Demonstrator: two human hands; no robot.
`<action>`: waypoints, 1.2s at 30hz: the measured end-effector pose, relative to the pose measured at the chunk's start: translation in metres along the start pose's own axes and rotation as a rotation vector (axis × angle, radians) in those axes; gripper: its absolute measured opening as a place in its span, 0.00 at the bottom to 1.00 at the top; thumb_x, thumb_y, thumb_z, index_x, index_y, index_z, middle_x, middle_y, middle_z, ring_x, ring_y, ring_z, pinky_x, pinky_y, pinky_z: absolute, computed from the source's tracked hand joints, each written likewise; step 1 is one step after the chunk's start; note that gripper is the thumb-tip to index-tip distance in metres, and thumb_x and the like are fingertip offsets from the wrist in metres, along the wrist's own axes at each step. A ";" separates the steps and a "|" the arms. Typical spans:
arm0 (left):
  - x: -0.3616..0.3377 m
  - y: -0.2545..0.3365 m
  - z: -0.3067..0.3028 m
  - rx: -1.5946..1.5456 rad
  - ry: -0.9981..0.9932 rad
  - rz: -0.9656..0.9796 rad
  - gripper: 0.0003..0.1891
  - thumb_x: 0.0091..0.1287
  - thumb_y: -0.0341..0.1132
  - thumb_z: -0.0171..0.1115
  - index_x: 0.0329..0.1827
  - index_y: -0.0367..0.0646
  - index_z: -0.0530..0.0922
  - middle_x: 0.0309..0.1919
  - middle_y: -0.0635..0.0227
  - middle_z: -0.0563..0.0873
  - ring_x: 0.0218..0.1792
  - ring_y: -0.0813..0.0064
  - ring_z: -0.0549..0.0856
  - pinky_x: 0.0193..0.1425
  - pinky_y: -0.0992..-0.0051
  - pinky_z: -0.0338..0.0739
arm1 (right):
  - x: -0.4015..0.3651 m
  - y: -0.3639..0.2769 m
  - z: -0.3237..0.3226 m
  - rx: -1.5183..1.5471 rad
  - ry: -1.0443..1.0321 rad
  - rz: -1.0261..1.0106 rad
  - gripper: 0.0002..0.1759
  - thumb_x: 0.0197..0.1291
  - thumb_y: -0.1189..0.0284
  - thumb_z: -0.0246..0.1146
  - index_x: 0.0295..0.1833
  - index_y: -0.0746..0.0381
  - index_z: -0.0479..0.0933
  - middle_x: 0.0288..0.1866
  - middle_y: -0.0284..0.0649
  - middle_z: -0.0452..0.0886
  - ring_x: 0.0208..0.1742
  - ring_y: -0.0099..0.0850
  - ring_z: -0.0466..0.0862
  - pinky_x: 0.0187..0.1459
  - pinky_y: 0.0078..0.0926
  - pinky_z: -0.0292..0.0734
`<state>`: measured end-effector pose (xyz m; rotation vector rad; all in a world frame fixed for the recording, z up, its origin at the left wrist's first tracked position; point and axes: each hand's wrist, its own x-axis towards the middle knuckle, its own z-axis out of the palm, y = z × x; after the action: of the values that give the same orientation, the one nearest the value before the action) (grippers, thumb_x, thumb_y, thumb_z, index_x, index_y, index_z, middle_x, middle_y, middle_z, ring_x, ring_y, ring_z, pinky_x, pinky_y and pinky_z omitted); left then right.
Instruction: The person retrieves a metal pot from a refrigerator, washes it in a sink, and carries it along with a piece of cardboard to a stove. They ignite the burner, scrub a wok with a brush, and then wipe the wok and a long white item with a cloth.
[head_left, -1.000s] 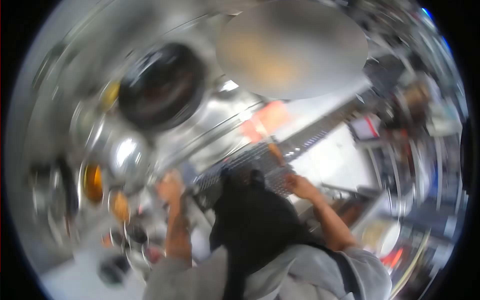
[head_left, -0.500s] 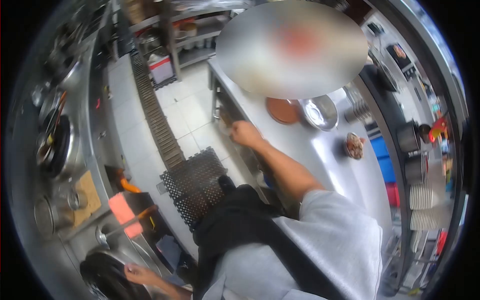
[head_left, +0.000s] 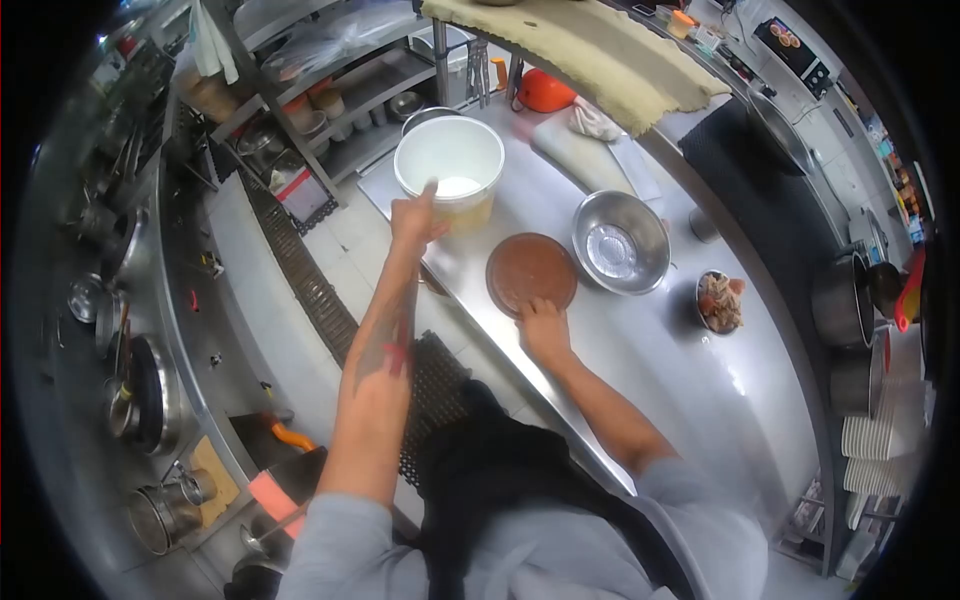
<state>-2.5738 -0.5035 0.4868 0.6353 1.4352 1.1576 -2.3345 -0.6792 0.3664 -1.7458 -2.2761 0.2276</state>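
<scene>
Plainly, the work at that moment centred on the white tub (head_left: 450, 165), which stood at the far left corner of the steel counter (head_left: 650, 370), close to its left edge. It held a pale liquid low inside. The left hand (head_left: 413, 222) was stretched up against the tub's near wall, fingers spread and long, one fingertip at the rim; it touched the tub but had not closed round it. The right hand (head_left: 545, 332) lay palm-down at the counter's front edge, its fingertips meeting the near side of a brown round plate (head_left: 530, 270). Whether they pinched the plate or only rested on it could not be told.

Just right of the plate sat an empty steel bowl (head_left: 620, 242), and further toward the right edge a small dish of food (head_left: 718, 300). A folded cloth (head_left: 590, 150) lay at the counter's back.

To handle the tub well, the left hand would probably need a fuller hold than a fingertip on the rim: a thumb over the lip and fingers round the wall. The tub looked wide for one hand and stood near the edge, so it would want to be kept level.
</scene>
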 end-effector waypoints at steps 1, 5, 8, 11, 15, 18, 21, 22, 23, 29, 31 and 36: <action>0.012 -0.014 0.000 0.003 0.004 0.002 0.32 0.69 0.44 0.66 0.63 0.26 0.64 0.54 0.36 0.76 0.35 0.61 0.87 0.34 0.69 0.86 | -0.002 0.007 -0.003 -0.010 0.006 -0.006 0.12 0.61 0.69 0.63 0.48 0.62 0.79 0.48 0.45 0.79 0.56 0.42 0.77 0.51 0.50 0.70; -0.027 -0.062 -0.041 -0.215 0.021 0.245 0.19 0.68 0.29 0.59 0.59 0.37 0.68 0.47 0.55 0.81 0.42 0.67 0.86 0.36 0.70 0.87 | -0.001 0.011 -0.052 0.090 0.247 -0.101 0.07 0.59 0.73 0.63 0.42 0.63 0.76 0.44 0.44 0.77 0.49 0.43 0.78 0.46 0.47 0.69; -0.071 -0.058 -0.098 -0.217 0.143 0.271 0.18 0.69 0.28 0.55 0.61 0.40 0.70 0.45 0.61 0.83 0.43 0.71 0.85 0.39 0.70 0.85 | 0.032 0.011 -0.114 0.278 0.491 -0.063 0.09 0.65 0.76 0.58 0.48 0.66 0.77 0.43 0.48 0.79 0.44 0.51 0.80 0.43 0.47 0.74; -0.091 -0.051 -0.155 -0.106 0.197 0.231 0.12 0.71 0.31 0.52 0.54 0.38 0.77 0.39 0.64 0.84 0.38 0.75 0.83 0.35 0.75 0.78 | 0.097 0.004 -0.130 0.348 0.393 0.026 0.15 0.70 0.71 0.57 0.59 0.64 0.76 0.51 0.54 0.82 0.52 0.54 0.82 0.46 0.45 0.79; -0.074 -0.095 -0.270 0.080 0.505 0.270 0.09 0.69 0.34 0.55 0.38 0.36 0.78 0.33 0.66 0.82 0.29 0.74 0.81 0.29 0.74 0.74 | 0.163 -0.012 -0.137 0.311 0.178 0.182 0.18 0.71 0.66 0.57 0.62 0.62 0.75 0.53 0.55 0.83 0.55 0.52 0.83 0.50 0.44 0.79; -0.078 -0.136 -0.317 0.099 0.464 0.068 0.08 0.69 0.33 0.58 0.38 0.36 0.74 0.32 0.64 0.79 0.28 0.74 0.82 0.28 0.73 0.78 | 0.135 0.007 -0.013 -0.093 -0.025 0.001 0.29 0.68 0.55 0.59 0.68 0.60 0.72 0.68 0.55 0.74 0.69 0.55 0.72 0.67 0.52 0.66; -0.059 -0.193 -0.391 -0.181 0.458 0.001 0.09 0.70 0.30 0.61 0.38 0.37 0.69 0.32 0.64 0.77 0.30 0.73 0.83 0.29 0.74 0.83 | 0.136 -0.024 0.027 -0.196 0.113 0.026 0.38 0.64 0.48 0.61 0.71 0.63 0.69 0.76 0.59 0.63 0.77 0.58 0.60 0.75 0.59 0.52; -0.065 -0.201 -0.416 -0.172 0.452 -0.016 0.09 0.70 0.30 0.61 0.38 0.37 0.69 0.32 0.64 0.77 0.30 0.73 0.83 0.29 0.74 0.83 | 0.136 -0.047 0.023 -0.067 0.187 0.226 0.44 0.62 0.45 0.63 0.73 0.65 0.66 0.78 0.61 0.58 0.80 0.59 0.54 0.76 0.62 0.46; -0.052 -0.196 -0.427 -0.153 0.469 -0.063 0.09 0.69 0.30 0.61 0.38 0.38 0.69 0.32 0.65 0.76 0.30 0.74 0.83 0.28 0.75 0.82 | 0.117 -0.069 0.022 -0.178 0.153 0.259 0.49 0.59 0.44 0.65 0.74 0.70 0.62 0.77 0.66 0.58 0.79 0.61 0.56 0.75 0.64 0.48; 0.039 -0.172 -0.477 0.002 0.391 -0.117 0.09 0.67 0.30 0.65 0.39 0.42 0.70 0.30 0.69 0.76 0.28 0.77 0.80 0.26 0.76 0.76 | 0.094 -0.154 0.046 -0.118 -0.039 0.265 0.21 0.54 0.74 0.66 0.55 0.65 0.76 0.63 0.54 0.74 0.59 0.55 0.75 0.57 0.54 0.71; 0.079 -0.146 -0.479 -0.011 0.279 -0.118 0.10 0.66 0.29 0.66 0.40 0.41 0.71 0.29 0.71 0.76 0.27 0.79 0.78 0.27 0.76 0.76 | 0.138 -0.202 0.017 0.012 -0.060 0.269 0.20 0.54 0.75 0.66 0.54 0.64 0.76 0.59 0.54 0.76 0.55 0.52 0.78 0.54 0.48 0.75; 0.170 -0.054 -0.488 -0.059 0.087 -0.067 0.10 0.68 0.35 0.67 0.44 0.42 0.75 0.35 0.70 0.82 0.33 0.79 0.82 0.34 0.77 0.76 | 0.309 -0.352 -0.045 0.603 -0.002 0.144 0.19 0.64 0.70 0.66 0.57 0.62 0.70 0.35 0.51 0.86 0.39 0.52 0.88 0.41 0.41 0.82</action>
<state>-3.0624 -0.5186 0.3118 0.4967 1.4788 1.1826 -2.7201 -0.4760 0.5428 -1.5655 -1.8097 0.8436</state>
